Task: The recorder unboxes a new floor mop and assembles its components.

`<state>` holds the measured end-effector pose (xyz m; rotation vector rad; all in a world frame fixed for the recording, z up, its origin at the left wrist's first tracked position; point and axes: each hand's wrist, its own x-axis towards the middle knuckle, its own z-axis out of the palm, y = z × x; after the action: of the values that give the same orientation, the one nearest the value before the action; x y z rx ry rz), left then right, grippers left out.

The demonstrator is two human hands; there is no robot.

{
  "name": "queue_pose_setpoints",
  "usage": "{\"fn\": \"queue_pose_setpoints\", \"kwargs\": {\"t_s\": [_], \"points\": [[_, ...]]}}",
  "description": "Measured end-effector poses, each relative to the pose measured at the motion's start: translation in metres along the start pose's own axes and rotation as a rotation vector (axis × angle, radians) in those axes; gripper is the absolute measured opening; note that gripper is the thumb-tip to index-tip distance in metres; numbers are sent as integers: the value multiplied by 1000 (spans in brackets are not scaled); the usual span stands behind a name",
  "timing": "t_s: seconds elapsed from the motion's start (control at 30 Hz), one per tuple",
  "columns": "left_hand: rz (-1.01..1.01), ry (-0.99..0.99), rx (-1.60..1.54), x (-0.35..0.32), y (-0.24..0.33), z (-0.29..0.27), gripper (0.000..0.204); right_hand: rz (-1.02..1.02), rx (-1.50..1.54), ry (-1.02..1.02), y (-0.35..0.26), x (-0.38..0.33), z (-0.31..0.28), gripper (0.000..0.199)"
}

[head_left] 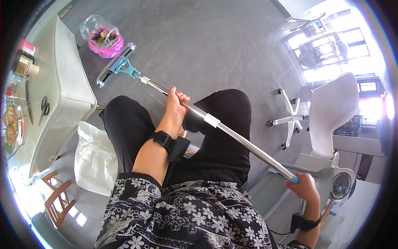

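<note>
A long-handled squeegee mop (245, 142) runs slantwise across my body, with a shiny metal pole and a light-blue head joint. My left hand (177, 102) is wrapped around the upper part of the pole, over my knees. At the pole's blue end cap, low on the right, my right hand (304, 187) grips it. The mop head (120, 65) is off the far end, its grey blade tilted and close beside a pink trash bin (107, 46) lined with a clear plastic bag. Whether the head touches the floor I cannot tell.
On the left, a white table (62, 93) holds scissors (44, 107), a knife (28, 99) and a bowl of food (14, 124). A white sack (94, 157) lies below it, near a wooden stool (58, 199). To the right stand a white swivel chair (331, 112) and a fan (342, 185).
</note>
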<state>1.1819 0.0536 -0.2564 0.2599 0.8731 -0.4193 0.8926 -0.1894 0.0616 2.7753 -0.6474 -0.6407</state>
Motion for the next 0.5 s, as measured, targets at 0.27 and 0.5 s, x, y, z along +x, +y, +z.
{"fn": "queue_pose_setpoints", "kwargs": {"t_s": [0.27, 0.5], "points": [[11, -46, -67, -3, -9, 11, 33, -19, -156, 187, 2, -1, -7, 34], [4, -41, -36, -9, -3, 11, 34, 22, -73, 168, 0, 9, -7, 28]]}}
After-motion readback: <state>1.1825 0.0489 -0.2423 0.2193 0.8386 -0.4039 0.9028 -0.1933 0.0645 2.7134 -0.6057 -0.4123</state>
